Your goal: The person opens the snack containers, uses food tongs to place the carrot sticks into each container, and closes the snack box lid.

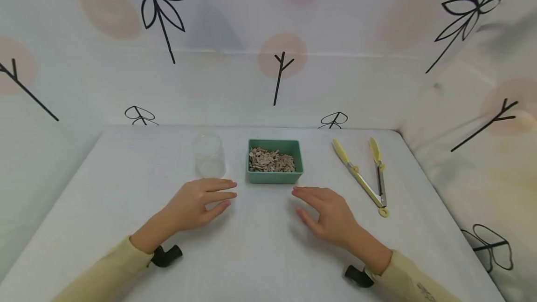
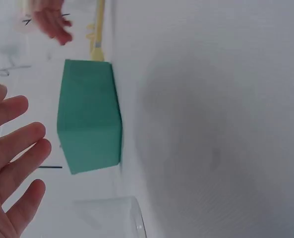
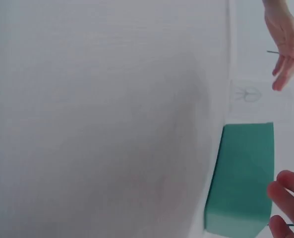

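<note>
A green rectangular box [image 1: 274, 178] stands at the middle back of the table, partly filled with small flat beige-grey pieces [image 1: 271, 160]. Left of it is a clear, see-through jar [image 1: 209, 155]. My left hand [image 1: 201, 204] hovers in front of the jar with fingers spread and nothing in them. In front of the box's right corner, my right hand [image 1: 329, 213] is held with its fingers loosely extended, also holding nothing. Yellow-handled metal tongs [image 1: 365, 183] lie spread apart to the right, beyond the right hand. Both wrist views show the box's plain green side [image 2: 87, 109].
A white cloth [image 1: 260, 255] covers the table. Behind it and at both sides hang pale fabric walls [image 1: 344, 83] printed with black plant outlines and soft coloured spots. A dark camera mount [image 1: 166, 256] sits under each wrist, by the beige sleeves [image 1: 109, 271].
</note>
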The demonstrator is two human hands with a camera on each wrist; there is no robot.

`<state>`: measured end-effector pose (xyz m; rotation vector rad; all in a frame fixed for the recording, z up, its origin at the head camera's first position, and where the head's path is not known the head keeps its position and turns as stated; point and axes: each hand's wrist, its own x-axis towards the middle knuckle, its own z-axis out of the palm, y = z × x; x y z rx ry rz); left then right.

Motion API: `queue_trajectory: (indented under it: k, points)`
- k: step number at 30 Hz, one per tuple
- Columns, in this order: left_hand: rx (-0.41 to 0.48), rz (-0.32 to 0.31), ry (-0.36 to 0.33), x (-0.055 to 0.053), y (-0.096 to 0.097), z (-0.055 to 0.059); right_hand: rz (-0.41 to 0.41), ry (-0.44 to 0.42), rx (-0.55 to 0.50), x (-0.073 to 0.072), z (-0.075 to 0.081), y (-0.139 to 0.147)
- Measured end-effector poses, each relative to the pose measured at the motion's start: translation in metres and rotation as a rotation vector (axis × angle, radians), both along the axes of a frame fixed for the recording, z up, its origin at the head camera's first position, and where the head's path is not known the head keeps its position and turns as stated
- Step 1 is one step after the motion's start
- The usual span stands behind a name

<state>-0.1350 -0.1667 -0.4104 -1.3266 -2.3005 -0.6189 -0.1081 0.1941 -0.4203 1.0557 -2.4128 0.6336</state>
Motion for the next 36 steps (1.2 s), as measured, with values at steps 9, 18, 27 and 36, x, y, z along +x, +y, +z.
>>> queue_trajectory:
  k: [9,18,27,36]
  points:
    - [0.395,0.198,-0.220,-0.013,-0.021,0.003,-0.068,-0.282,-0.307,-0.005,-0.014,-0.008]
    - [0.644,0.427,-0.395,-0.024,-0.029,0.019,-0.148,-0.593,-0.505,-0.009,-0.009,-0.021]
    - [0.696,0.423,-0.693,-0.049,-0.039,-0.015,-0.082,-0.736,-0.600,-0.011,-0.014,-0.025]
    - [0.684,0.396,-0.865,-0.059,-0.033,-0.025,0.049,-0.807,-0.605,-0.011,-0.020,-0.027]
